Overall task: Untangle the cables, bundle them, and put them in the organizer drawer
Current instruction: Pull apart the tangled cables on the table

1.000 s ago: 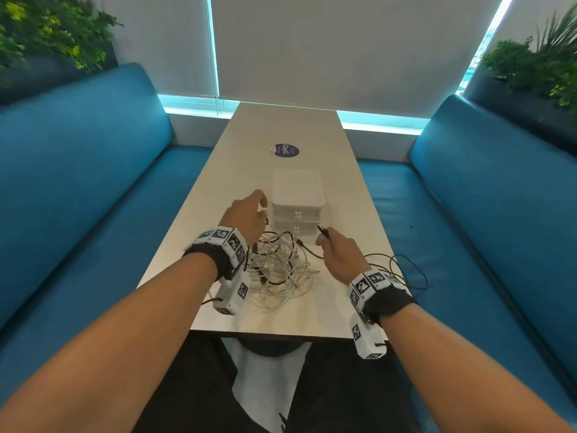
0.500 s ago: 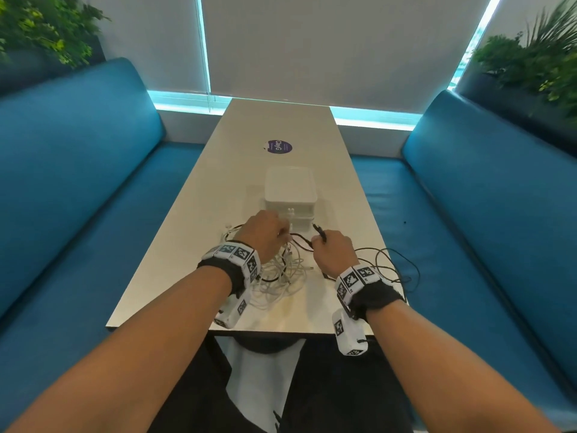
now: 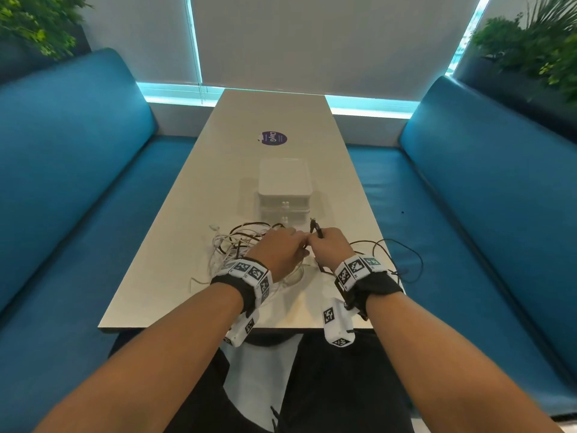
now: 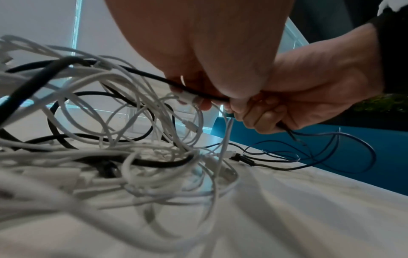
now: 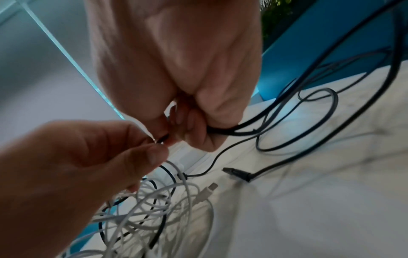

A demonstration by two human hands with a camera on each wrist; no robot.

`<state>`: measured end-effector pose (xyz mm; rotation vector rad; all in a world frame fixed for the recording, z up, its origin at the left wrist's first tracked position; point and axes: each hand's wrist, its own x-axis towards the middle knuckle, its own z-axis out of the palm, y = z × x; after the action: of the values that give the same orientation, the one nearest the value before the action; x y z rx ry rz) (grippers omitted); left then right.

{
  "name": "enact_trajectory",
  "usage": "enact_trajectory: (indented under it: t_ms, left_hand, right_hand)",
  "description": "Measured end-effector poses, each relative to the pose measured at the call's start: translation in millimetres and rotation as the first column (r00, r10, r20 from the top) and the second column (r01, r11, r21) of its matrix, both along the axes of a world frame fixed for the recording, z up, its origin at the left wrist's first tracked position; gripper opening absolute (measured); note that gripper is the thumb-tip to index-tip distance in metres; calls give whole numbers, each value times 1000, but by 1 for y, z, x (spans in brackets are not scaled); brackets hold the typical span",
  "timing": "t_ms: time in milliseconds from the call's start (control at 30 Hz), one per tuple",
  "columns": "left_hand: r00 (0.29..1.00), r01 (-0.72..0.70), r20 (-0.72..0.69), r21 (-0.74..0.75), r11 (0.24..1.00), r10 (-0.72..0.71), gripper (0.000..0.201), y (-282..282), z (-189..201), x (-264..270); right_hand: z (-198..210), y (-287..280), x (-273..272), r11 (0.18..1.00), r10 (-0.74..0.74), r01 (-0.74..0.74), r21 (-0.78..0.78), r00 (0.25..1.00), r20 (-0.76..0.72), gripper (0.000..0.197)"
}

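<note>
Between both hands (image 3: 307, 245), black cable (image 4: 141, 74)

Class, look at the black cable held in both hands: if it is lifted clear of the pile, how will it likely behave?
Probably floppy: the black cable sags in loose loops from the right hand. It will likely drag the white cables, since they cross it. It seems light, held with fingertips by the left hand.
</note>
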<state>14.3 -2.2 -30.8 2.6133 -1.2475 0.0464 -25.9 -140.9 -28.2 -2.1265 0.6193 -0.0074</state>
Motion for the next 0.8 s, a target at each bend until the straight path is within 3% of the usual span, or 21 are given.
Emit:
enact_trajectory:
  t_ms: [67,133,267,367,500,600,700,800]
  left_hand:
    - [1000,-30,5,85,996,30,26,-3,1,0]
    - [998,-47,48,161,986,40,28,-1,-1,3]
    - [998,-45,51,250,967,33,27,10,-5,8]
    - [997,-19,82,305,952,-6,30,11,-5,3]
    - [989,7,134,376,927,-62,21,2,-3,-4]
    - [982,50,146,400,915,-118,47,2,-6,-6]
    - [984,17,155,396,918,-85,23,5,-3,-6]
    - [993,-7,110,382,924,-38,28,5,-5,-5]
  right_hand:
    - [-3,-3,1,994,25,-29,-106,999,-34,26]
    - [-3,-9,-2,980,-42,28,-196,997,-67,32]
    - [-2,-32,-10,972,-114,79,-221,982,-150,33]
    - [-5,-32,-11,993,-11,-6,-119,991,-135,34]
    - [-10,-11,-8,990,104,-103,100,995,-4,34]
    - [-8,-1,-5,966,85,-105,237,992,94,25]
    - [-2,0,-6,955,48,-98,280,982,180,18]
    - [4,-2,-7,928,-17,-75,365,970,244,18]
